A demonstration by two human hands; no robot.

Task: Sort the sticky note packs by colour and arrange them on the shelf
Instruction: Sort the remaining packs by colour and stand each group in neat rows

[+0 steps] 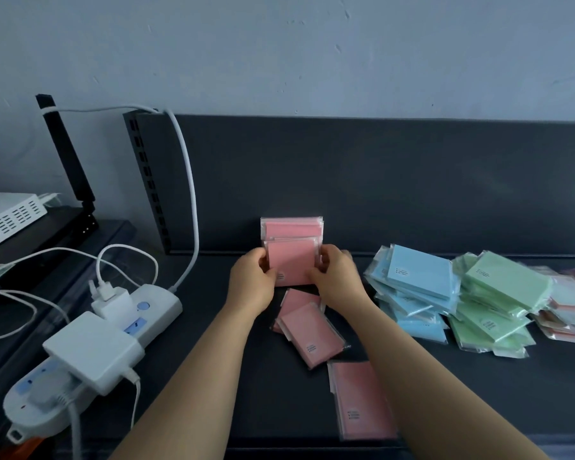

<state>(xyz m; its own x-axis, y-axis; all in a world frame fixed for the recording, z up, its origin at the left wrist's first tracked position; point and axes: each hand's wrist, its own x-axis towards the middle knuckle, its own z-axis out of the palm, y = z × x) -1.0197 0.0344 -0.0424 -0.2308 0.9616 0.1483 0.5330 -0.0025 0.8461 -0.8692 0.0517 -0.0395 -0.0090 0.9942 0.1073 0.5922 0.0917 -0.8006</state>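
Far left: white vented box (9, 215) on a lower dark ledge, with white cables trailing off it. Next, a white power strip (153, 310) lying diagonally near the shelf's left edge, with a square white adapter (90, 351) plugged into it. Slotted black upright (146, 180) just behind, a cable running down past it.

Centre: left grip (251, 282) is curled round the left edge of the front pink pack (291, 263). Right grip (337, 280) pinches its right edge, so both are closed on that one pack. The pack is held upright, bottom edge at the shelf (445, 393) surface. It sits directly in front of the standing pink row (292, 227), which is against the back panel. Can't tell if it's touching the row.

Below the hands: loose pink packs (312, 333) lie flat and overlapping between the forearms. One more single pink pack (359, 400) lies flat nearer the front edge, partly under the right forearm.

Right of that: blue pile (415, 287), messy and unsorted. Green pile (498, 300) is touching it. A pale pink pile (571, 313) sits at the frame's right edge, blurred.
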